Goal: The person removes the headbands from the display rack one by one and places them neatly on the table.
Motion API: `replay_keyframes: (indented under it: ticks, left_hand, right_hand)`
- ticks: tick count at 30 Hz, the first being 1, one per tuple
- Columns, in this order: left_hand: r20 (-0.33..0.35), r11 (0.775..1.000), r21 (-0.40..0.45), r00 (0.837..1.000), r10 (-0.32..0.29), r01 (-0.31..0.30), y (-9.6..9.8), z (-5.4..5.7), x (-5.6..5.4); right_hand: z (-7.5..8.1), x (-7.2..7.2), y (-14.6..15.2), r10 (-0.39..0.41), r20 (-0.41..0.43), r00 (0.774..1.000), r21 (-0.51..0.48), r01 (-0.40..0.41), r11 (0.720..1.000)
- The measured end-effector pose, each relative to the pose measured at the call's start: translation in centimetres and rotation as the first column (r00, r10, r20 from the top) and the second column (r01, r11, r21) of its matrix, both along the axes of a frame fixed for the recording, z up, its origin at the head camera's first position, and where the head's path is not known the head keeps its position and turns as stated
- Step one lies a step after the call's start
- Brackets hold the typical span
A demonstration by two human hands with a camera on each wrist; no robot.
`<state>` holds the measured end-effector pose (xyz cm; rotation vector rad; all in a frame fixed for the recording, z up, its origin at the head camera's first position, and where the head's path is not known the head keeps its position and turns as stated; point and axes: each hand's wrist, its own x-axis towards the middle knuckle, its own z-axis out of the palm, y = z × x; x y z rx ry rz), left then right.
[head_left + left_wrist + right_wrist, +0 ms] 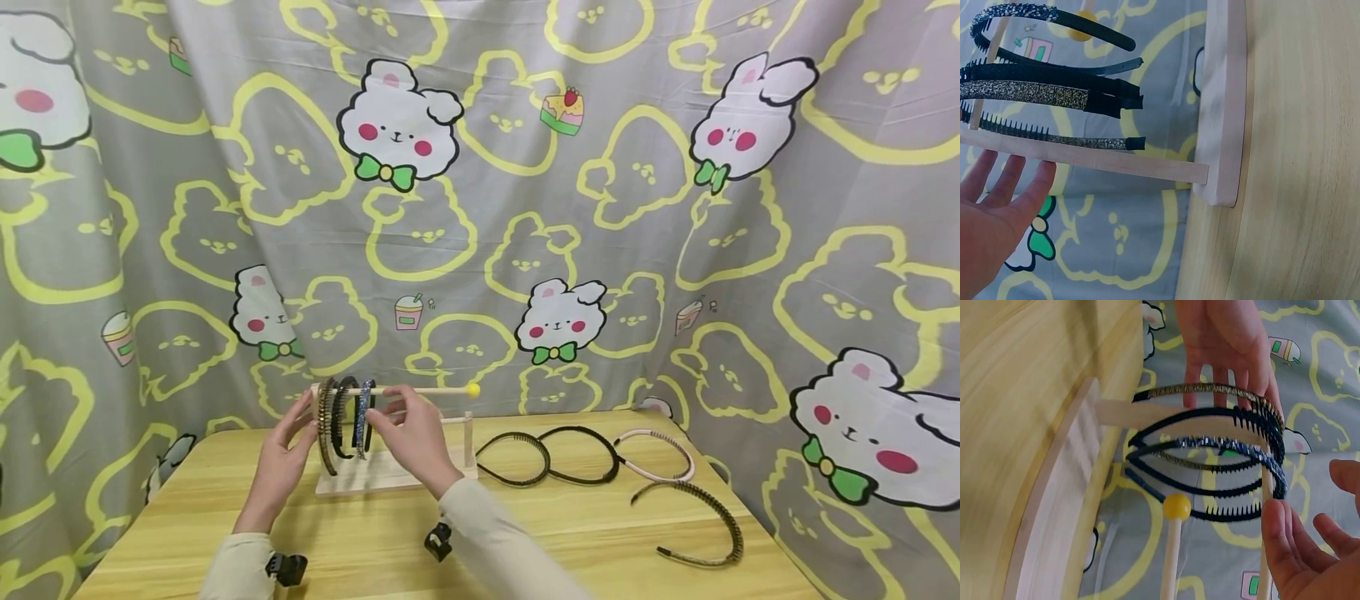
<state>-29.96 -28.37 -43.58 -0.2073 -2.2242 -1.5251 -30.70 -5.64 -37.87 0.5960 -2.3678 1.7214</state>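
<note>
A wooden headband stand (397,471) holds several headbands on its upper rod. Nearest its left post are a gold-brown glitter headband (325,429) and a black headband (337,425). A blue glitter headband (1210,442) hangs farther along the rod. My left hand (285,446) is at the left post, its straight fingertips (1041,178) touching the wood in the left wrist view. My right hand (408,433) is by the rod, fingers extended and spread, with fingertips (1275,515) right at the blue headband.
On the wooden table (585,533), right of the stand, lie a dark toothed headband (547,462), a black headband (617,467), a pale pink headband (686,458) and a brown toothed headband (735,525). A yellow ball (472,389) caps the rod. A patterned curtain (495,233) hangs behind.
</note>
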Motion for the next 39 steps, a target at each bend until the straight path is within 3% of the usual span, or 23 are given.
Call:
replay_keyframes:
  ticks: [8, 15, 23, 28, 39]
  left_hand:
    - [0.008, 1.0, -0.005, 1.0, 0.001, -0.001, 0.0, -0.1, 0.0]
    - [-0.011, 1.0, -0.004, 1.0, -0.001, 0.001, 0.1, 0.0, 0.1]
    - [-0.024, 0.999, -0.003, 0.999, 0.036, -0.036, 0.3, 0.0, 0.1]
    - [-0.056, 0.997, -0.022, 0.996, 0.067, -0.068, 0.5, -0.2, -0.1]
    - [-0.053, 0.997, -0.036, 0.997, 0.063, -0.065, 0.5, -0.4, -0.1]
  right_hand:
    - [-0.3, -0.4, -2.3, -0.058, -0.036, 0.998, 0.017, 0.058, 0.998]
    - [-0.6, -0.5, -3.1, -0.099, -0.008, 0.995, 0.007, 0.099, 0.995]
    - [-0.7, -0.9, -3.8, -0.117, 0.026, 0.993, 0.002, 0.117, 0.993]
    - [-0.7, -1.1, -3.7, -0.118, 0.009, 0.993, 0.021, 0.118, 0.993]
    - [-0.3, -1.2, -3.4, -0.101, -0.048, 0.994, 0.048, 0.103, 0.993]
